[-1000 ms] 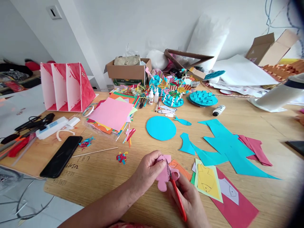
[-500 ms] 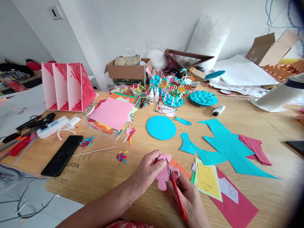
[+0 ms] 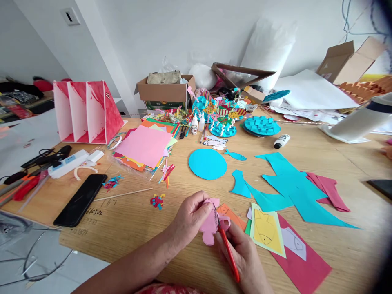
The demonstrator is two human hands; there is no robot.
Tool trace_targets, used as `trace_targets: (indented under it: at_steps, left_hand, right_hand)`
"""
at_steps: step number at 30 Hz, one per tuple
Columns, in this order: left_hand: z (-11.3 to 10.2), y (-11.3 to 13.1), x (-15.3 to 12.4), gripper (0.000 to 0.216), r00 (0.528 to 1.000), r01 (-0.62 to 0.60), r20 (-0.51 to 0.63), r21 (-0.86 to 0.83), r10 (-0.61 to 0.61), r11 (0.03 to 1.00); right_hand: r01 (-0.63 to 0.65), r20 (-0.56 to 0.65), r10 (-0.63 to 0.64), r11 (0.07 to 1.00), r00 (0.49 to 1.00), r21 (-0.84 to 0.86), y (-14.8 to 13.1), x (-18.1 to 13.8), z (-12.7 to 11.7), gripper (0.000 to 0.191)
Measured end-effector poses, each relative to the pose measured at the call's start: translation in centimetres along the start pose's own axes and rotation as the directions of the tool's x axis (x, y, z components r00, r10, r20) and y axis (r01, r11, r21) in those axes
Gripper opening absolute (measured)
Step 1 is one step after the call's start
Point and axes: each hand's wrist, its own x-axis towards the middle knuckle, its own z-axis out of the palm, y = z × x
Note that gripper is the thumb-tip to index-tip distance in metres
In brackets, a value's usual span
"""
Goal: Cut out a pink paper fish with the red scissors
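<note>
Between its thumb and fingers my left hand [image 3: 196, 214] pinches a pink paper piece [image 3: 208, 228] with a drawn outline and a rounded lower end. My right hand [image 3: 241, 249] is closed on red-handled scissors [image 3: 230, 255], whose blades point up and sit at the paper's right edge. A pink scrap curls beside the blades. Just behind my right hand lies an orange sheet [image 3: 234, 214] with a drawn outline. To its right is a yellow paper with a drawn fish [image 3: 265, 228], then a red sheet [image 3: 306, 265] bearing a pale fish drawing.
A blue paper circle [image 3: 207, 164] and a small blue fish [image 3: 235, 155] lie ahead. Blue offcuts [image 3: 294, 188] spread to the right. On the left are a paper stack [image 3: 147, 145], a phone [image 3: 80, 200] and a thin stick [image 3: 122, 194]. Glue bottles [image 3: 194, 124] stand farther back.
Both hands, the pink paper and the scissors stay almost in place. The pink paper and left hand shift very slightly left; the whole view drifts a little.
</note>
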Motion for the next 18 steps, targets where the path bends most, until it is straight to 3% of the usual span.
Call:
trace_targets:
  at_steps: [18]
  left_hand:
    - [-0.22,0.53,-0.31,0.02,0.995,0.074,0.068,-0.068,-0.07,0.995]
  right_hand:
    - [-0.007,0.018,0.006,1.0,1.0,0.015,0.49,-0.06,-0.05,0.032]
